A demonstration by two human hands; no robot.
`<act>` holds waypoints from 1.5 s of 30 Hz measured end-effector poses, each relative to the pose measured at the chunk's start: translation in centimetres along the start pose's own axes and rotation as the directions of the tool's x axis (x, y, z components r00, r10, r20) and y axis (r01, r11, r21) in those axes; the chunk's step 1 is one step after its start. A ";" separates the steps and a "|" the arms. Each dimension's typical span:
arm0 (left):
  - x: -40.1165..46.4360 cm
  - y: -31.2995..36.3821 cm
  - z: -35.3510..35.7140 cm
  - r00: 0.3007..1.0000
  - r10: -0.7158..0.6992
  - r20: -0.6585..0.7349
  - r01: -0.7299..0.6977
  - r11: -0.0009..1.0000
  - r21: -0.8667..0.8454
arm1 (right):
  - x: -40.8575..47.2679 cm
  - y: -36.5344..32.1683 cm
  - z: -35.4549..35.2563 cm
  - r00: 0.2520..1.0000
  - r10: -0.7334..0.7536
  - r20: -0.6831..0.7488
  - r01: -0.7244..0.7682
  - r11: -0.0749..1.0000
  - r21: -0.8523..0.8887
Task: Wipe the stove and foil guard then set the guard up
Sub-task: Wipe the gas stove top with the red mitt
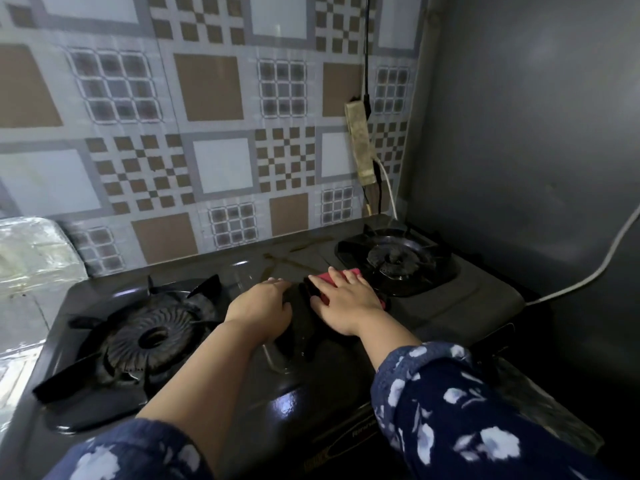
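Black stove (311,403), pink cloth (334,277) (perhaps a sponge), navy floral sleeve (460,407), brown-and-grey checked wall tiles (207,133).

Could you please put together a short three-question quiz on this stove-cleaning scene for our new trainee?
1. True or false: the right hand presses a red cloth flat on the stove top between the two burners.
2. Where is the foil guard? A) standing behind the right burner; B) off to the left of the stove, beyond the left burner; C) under the left hand.
3. Fill in: the power strip hangs on the ____ wall.

Key: 1 true; 2 B; 3 tiled.
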State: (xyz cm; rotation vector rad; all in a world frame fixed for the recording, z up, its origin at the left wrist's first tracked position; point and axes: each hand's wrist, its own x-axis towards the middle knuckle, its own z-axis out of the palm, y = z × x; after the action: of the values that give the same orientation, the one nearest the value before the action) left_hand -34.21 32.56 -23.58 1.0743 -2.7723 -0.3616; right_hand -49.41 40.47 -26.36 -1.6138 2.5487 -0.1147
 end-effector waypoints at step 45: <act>1.9 -4.1 -2.2 0.943 -0.332 -0.032 0.334 0.939 0.086 | 3.5 -6.3 0.9 0.979 -0.201 0.040 0.202 0.979 -0.027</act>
State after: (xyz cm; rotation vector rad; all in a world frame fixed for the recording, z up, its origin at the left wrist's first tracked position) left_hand -32.46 27.98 -22.48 1.5678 -2.6088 -0.2634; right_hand -45.18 34.61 -26.63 -1.8651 2.3650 -0.0639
